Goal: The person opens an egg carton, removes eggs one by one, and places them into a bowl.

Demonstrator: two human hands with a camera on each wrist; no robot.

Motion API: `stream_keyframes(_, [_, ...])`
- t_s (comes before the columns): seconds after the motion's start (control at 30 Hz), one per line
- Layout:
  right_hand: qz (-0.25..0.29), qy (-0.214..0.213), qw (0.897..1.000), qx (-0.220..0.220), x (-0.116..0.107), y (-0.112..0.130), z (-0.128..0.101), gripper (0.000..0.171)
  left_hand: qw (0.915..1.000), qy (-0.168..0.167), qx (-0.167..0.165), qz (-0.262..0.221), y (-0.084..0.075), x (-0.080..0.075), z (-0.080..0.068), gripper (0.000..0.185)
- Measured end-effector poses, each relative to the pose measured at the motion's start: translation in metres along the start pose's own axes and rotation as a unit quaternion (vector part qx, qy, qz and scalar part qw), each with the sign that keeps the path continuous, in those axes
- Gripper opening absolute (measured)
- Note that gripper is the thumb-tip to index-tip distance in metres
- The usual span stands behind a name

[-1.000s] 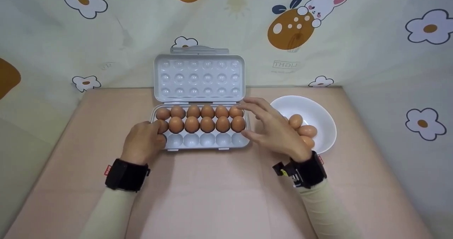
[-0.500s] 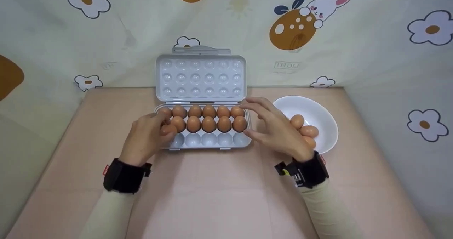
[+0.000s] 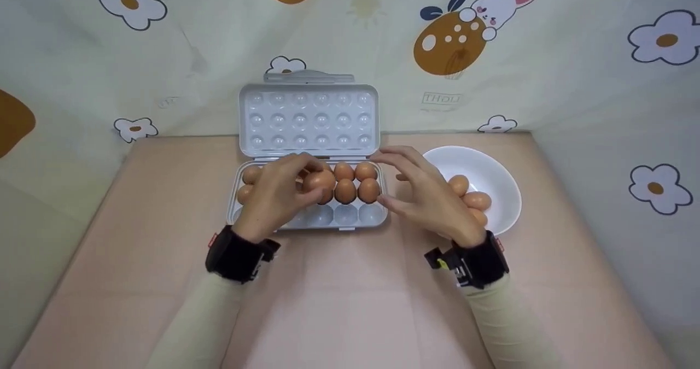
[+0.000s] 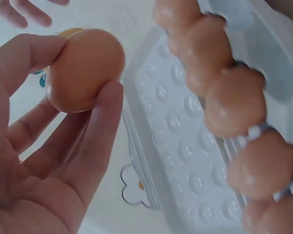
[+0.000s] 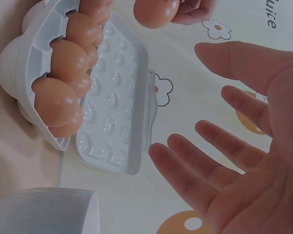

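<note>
My left hand pinches an egg over the tray; right hand open, empty. I'd keep the pinch light and level.

left hand raised, fingers curled in a grip, right hand spread, hovering

The eggs are warm brown, one of them in the left hand. The egg tray and its dimpled lid are pale grey. The bowl is plain white. The table is soft pink. The backdrop cloth is cream, printed with white flowers, brown eggs and a white-and-pink rabbit. Both wrist straps are black, the sleeves cream.
</note>
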State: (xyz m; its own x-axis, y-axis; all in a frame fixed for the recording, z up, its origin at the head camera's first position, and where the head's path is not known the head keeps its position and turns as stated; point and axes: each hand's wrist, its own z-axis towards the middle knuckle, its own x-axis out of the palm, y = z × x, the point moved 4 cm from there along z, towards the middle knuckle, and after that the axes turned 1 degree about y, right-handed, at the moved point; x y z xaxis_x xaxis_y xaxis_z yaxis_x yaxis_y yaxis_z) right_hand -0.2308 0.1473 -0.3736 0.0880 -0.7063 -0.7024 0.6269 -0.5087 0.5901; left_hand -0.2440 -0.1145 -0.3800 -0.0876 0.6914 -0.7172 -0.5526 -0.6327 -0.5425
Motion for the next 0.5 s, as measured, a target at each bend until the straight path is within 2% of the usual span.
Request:
stream_keyframes(0.13, [0.009,-0.020,1.000,-0.022,-0.001,0.003,0.001,0.068,0.9990,-0.018,0.033,-0.026,-0.013,0.009,0.009,0.030])
stream_keyframes(0.3, [0.029,-0.041,0.998,-0.042,-0.002,0.004,0.002,0.067,0.9945,-0.017,0.059,-0.085,-0.028,0.020,0.019,0.031])
stream_keyframes(0.5, [0.047,-0.057,0.996,-0.052,-0.004,0.006,0.002,0.064,0.9890,-0.015,0.066,-0.131,-0.040,0.029,0.024,0.032])
